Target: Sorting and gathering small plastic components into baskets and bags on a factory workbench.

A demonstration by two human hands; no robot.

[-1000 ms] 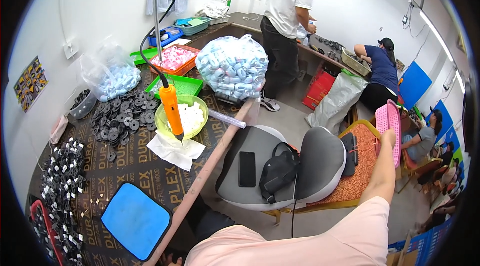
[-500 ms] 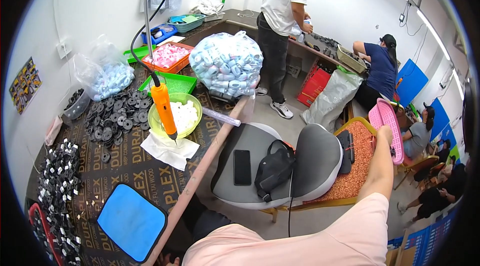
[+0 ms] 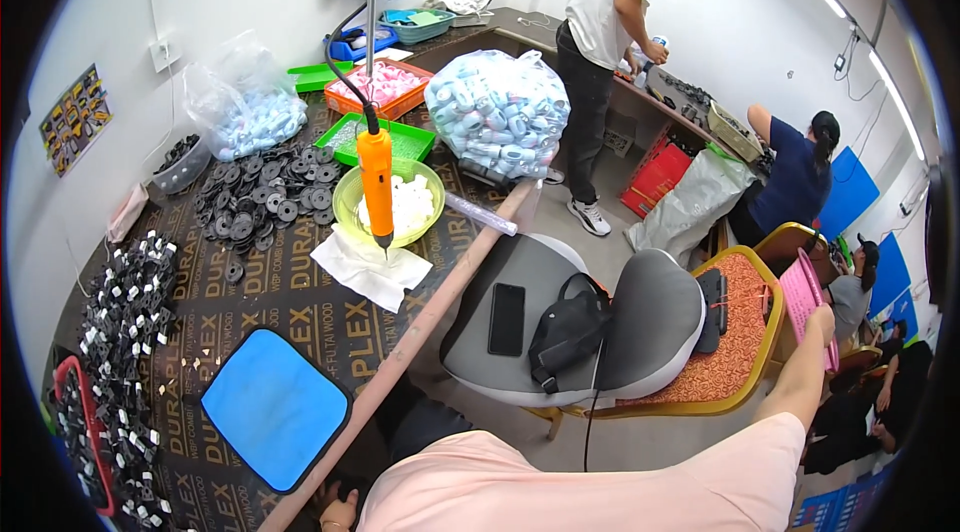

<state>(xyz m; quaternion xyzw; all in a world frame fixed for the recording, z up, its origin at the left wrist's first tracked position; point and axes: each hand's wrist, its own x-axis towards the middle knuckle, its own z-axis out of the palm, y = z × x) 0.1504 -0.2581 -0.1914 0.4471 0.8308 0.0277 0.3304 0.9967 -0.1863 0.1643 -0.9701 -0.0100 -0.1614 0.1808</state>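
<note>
My right arm reaches out to the right, and my right hand (image 3: 820, 322) is closed on the rim of a pink plastic basket (image 3: 803, 294), tipped on its side past the orange-patterned chair. At the lower edge, below the table's front edge, only part of my left hand (image 3: 340, 510) shows, with dark things beside it; its fingers are mostly hidden. A blue mat (image 3: 277, 409) with a black border lies on the table near it. An orange electric screwdriver (image 3: 376, 187) hangs upright over a white cloth (image 3: 371, 268) and a yellow-green basket (image 3: 437, 217) of white parts.
Black discs (image 3: 265, 194) and black parts with white tips (image 3: 125, 322) are heaped on the table. Bags of light-blue parts (image 3: 497, 112) stand behind. A grey cushioned chair (image 3: 470, 332) holds a phone (image 3: 506, 319) and a black bag (image 3: 568, 332). Co-workers (image 3: 600, 17) are at the far bench.
My right hand has carried the pink basket farther right and lower, tipping it more on edge. The view has shifted, so the table things sit farther right. More of my left hand shows.
</note>
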